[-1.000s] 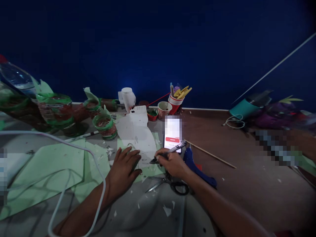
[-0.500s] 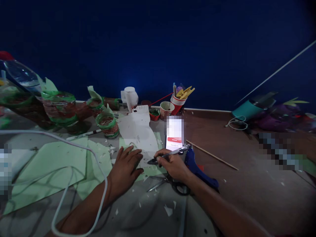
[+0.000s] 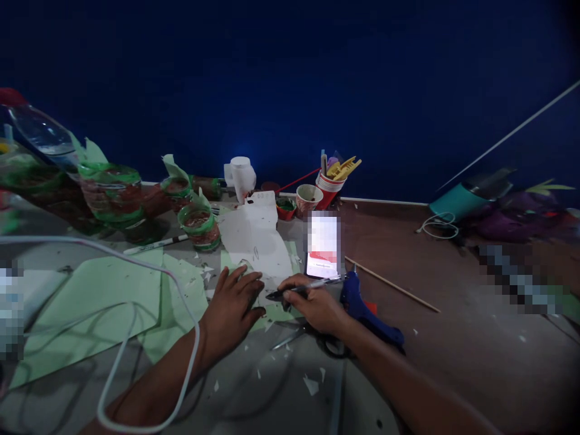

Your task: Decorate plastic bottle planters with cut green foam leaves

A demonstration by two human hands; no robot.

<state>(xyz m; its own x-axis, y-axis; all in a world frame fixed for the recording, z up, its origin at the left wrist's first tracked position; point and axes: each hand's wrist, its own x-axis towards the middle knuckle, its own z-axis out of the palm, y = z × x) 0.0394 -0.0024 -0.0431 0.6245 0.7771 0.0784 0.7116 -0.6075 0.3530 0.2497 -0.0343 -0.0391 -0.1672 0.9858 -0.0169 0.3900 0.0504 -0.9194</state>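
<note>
My right hand (image 3: 312,302) is closed round a pen (image 3: 319,282), its dark tip pointing left and down at the paper. Flat on the papers, fingers spread, rests my left hand (image 3: 235,302). Between and beyond the hands lies a white sheet of paper (image 3: 258,235), partly over a pale green sheet (image 3: 294,251). A lit phone (image 3: 323,241) stands just past my right hand. Close to that wrist are a blue glue gun (image 3: 365,311) and scissors (image 3: 290,339), partly covered by the hand.
A white cable (image 3: 194,356) loops over my left forearm. Green and brown painted pots (image 3: 199,223) stand at the left, near large pale green sheets (image 3: 95,302). A wooden stick (image 3: 394,284) lies at right. Red cups (image 3: 328,187) hold tools at the back. Paper scraps (image 3: 310,385) are scattered in front.
The pen tip and my right hand have shifted slightly left over the paper, and the pen lies a little flatter. My left hand stays flat. The whole view has moved slightly.
</note>
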